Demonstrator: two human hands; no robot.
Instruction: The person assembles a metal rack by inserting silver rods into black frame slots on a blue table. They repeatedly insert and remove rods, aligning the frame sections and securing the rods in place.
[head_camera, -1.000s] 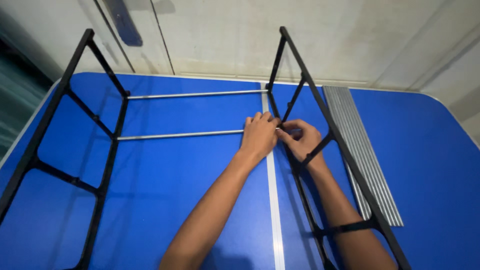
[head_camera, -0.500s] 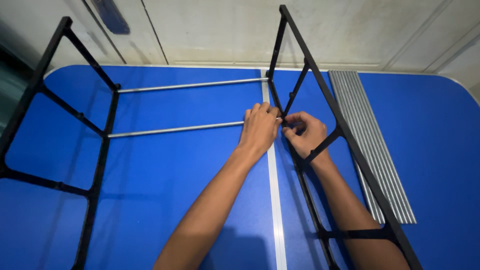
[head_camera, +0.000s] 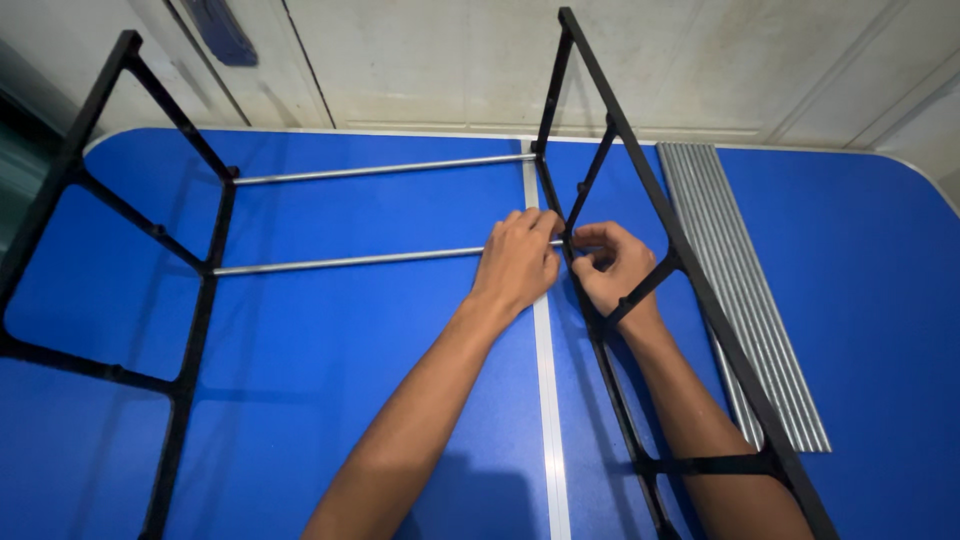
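Metal rod, thin and silver, lay left to right across the blue table, its right end meeting the black right side frame. Left hand was curled over that end; right hand, reaching through the frame, pinched at the joint from the opposite side. A second rod spanned farther back, and spare rods lay to the right.

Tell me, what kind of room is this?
Probably a games room or garage used for building things. A blue table-tennis table with a white centre line serves as a workbench, holding a black rack frame and a bundle of metal rods.
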